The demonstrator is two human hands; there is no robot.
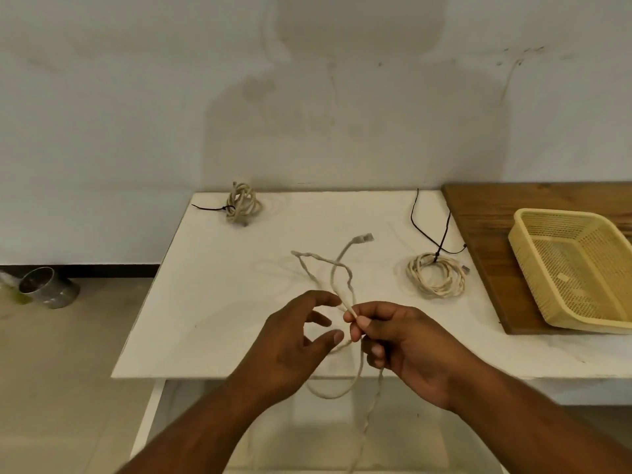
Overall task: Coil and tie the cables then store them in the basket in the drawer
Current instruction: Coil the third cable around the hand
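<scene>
My right hand (403, 347) pinches loose cable (343, 266); left hand (290, 347) spread, holding nothing, just beside pinch at 9 o'clock. Cable runs 12 to 6: plug (365, 238) far, tail hanging past table (239, 302) edge. I judge left nearer for next loop.

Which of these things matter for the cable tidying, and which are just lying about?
Job: loose cable, pinched by the right hand; far coil; right coil; yellow basket.
Lying about: metal can on the floor; wooden board under the basket.

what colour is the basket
Pale yellow; the basket shows best in the head view.
</scene>
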